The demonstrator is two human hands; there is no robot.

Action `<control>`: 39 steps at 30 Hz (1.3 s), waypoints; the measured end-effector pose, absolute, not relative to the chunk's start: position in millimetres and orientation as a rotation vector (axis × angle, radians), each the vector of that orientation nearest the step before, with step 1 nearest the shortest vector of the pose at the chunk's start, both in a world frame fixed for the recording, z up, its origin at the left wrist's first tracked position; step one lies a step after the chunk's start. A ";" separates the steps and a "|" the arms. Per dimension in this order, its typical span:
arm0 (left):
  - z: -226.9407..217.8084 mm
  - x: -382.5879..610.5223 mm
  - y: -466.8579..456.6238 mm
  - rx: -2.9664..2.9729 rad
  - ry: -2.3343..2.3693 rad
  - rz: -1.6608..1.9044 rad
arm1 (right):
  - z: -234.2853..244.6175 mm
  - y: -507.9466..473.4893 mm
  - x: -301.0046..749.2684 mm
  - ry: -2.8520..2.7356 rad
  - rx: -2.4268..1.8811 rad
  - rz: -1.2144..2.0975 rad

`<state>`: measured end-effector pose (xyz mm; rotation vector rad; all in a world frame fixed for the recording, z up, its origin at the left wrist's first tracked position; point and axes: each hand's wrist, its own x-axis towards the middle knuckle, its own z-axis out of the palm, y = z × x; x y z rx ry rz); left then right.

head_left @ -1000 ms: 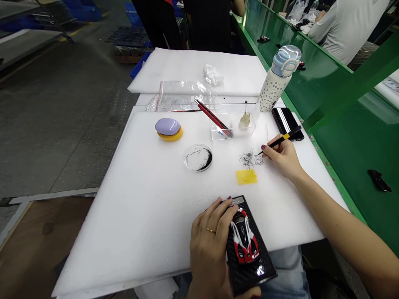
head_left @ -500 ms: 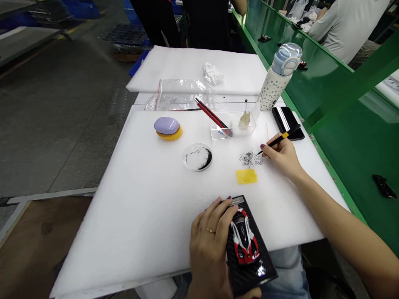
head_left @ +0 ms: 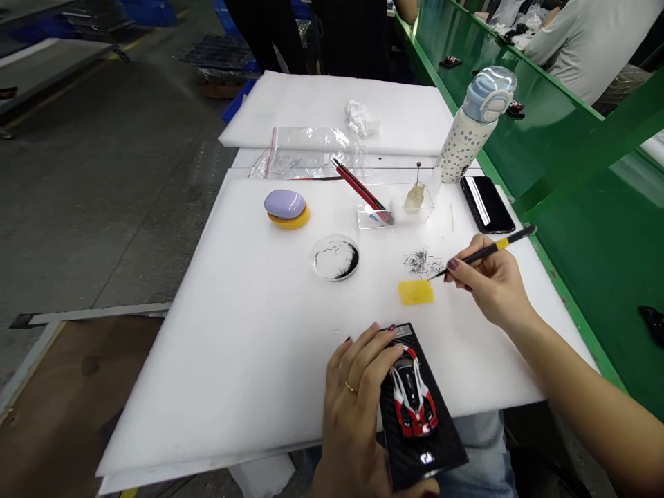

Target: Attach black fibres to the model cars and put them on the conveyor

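Note:
My left hand (head_left: 353, 408) grips a black display base (head_left: 433, 453) at the near edge of the white foam sheet (head_left: 249, 332). A red, white and black model car (head_left: 412, 401) sits on that base. My right hand (head_left: 492, 283) pinches black tweezers with a yellow band (head_left: 487, 252). Their tip hovers just right of a yellow pad (head_left: 416, 292), below a heap of tiny black parts (head_left: 421, 261).
A round clear dish (head_left: 336, 258) with black bits, a purple and yellow puck (head_left: 287, 208), a clear box (head_left: 394, 207) with a red-black tool and a small bottle, a phone (head_left: 486, 204) and a dotted water bottle (head_left: 474, 128) stand behind. Green conveyor at the right, with another person beside it.
My right hand has drawn the tweezers back from the heap of black parts toward the yellow pad. The left hand still holds the base with the car.

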<state>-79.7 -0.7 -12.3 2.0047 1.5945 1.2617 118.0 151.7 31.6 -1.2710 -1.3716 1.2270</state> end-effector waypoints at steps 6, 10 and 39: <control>-6.8 -91.3 1.7 2.099 1.390 1.085 | 43.1 114.2 98.1 -1.531 -1.144 1.298; -7.7 -91.6 2.5 2.076 1.390 1.075 | 44.0 110.6 89.8 -1.531 -1.130 1.327; -16.4 -88.2 -2.4 1.910 1.469 1.253 | 11.7 132.6 113.3 -1.587 -1.272 1.082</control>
